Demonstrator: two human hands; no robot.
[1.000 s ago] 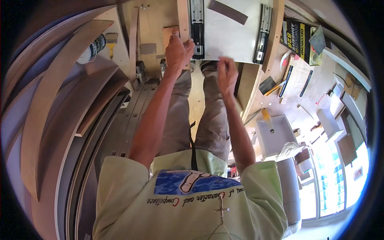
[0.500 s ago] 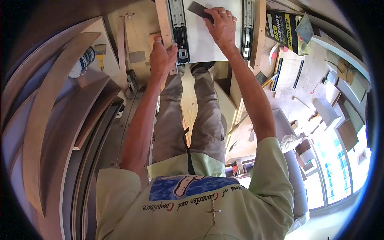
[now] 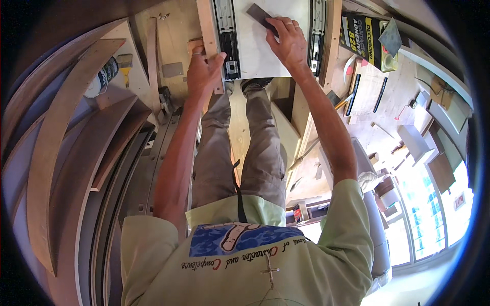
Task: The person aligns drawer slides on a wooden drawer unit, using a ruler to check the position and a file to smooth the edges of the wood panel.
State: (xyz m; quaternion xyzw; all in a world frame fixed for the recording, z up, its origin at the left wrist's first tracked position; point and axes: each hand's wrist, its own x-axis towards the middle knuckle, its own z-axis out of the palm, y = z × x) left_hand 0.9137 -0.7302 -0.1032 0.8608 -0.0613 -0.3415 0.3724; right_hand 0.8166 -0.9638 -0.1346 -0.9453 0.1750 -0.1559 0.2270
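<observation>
A pale plywood panel [image 3: 265, 46] lies flat in front of me, with a black metal drawer slide [image 3: 227, 35] along its left side and another slide [image 3: 316, 35] along its right. My left hand [image 3: 203, 71] grips the wooden strip at the panel's left edge, thumb beside the left slide. My right hand [image 3: 288, 41] reaches across the panel and its fingers press on a dark flat strip [image 3: 256, 14] lying on the pale surface. My legs and shoes show below the panel.
Long curved wooden pieces [image 3: 61, 127] lean at the left. A tin can [image 3: 101, 77] and a brush [image 3: 125, 65] sit on a board nearby. At the right, a workbench holds a black and yellow box [image 3: 368, 35], a dark tool [image 3: 352, 94] and small parts. Bright windows [image 3: 434, 214] lie lower right.
My right hand has moved from the panel's near edge up onto the dark strip. My left hand has stayed on the left edge strip. The panel has shifted left in view.
</observation>
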